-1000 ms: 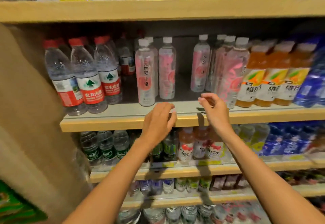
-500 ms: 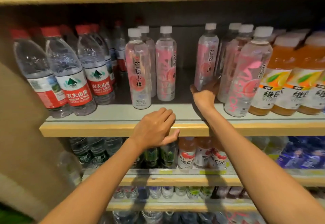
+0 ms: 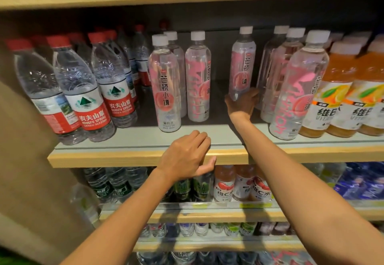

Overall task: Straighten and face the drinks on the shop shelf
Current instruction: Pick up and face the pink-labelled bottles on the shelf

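Deep on the middle shelf, my right hand grips the base of a clear pink-labelled peach water bottle with a white cap. It stands apart from its neighbours. Two more of these bottles stand to its left near the front, and a group of them to its right. My left hand rests on the shelf's wooden front edge, fingers over the top and thumb under it.
Red-capped Nongfu Spring water bottles fill the shelf's left end, leaning slightly. Orange vitamin drinks stand at the right. A tan side wall closes the left. Lower shelves hold green, red and blue bottles.
My right hand has reached from the shelf's front edge to the back and taken hold of the pink bottle. My left hand has stayed on the edge. The view has moved closer.
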Action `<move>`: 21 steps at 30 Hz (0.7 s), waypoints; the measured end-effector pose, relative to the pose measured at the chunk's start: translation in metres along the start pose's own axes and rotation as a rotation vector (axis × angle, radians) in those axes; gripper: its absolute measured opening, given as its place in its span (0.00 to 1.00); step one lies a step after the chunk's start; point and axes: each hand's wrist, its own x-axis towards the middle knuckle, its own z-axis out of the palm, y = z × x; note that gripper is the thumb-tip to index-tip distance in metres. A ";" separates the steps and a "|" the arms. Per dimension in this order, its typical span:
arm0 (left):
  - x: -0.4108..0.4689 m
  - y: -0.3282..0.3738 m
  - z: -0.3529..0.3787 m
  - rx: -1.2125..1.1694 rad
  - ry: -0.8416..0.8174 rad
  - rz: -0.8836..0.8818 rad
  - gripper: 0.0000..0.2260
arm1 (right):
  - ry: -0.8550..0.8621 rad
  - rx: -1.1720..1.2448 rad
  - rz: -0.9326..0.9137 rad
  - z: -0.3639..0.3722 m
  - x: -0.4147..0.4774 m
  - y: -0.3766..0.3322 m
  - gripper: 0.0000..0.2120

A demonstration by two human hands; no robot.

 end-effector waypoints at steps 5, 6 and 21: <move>-0.001 -0.001 0.002 0.004 0.012 0.003 0.17 | -0.008 0.091 -0.041 0.007 0.011 0.004 0.40; -0.002 -0.001 0.003 0.006 0.015 0.004 0.17 | -0.009 0.069 -0.057 0.009 0.013 0.005 0.39; 0.001 0.004 -0.010 -0.036 -0.055 -0.063 0.19 | -0.206 0.105 -0.196 -0.066 -0.048 0.000 0.20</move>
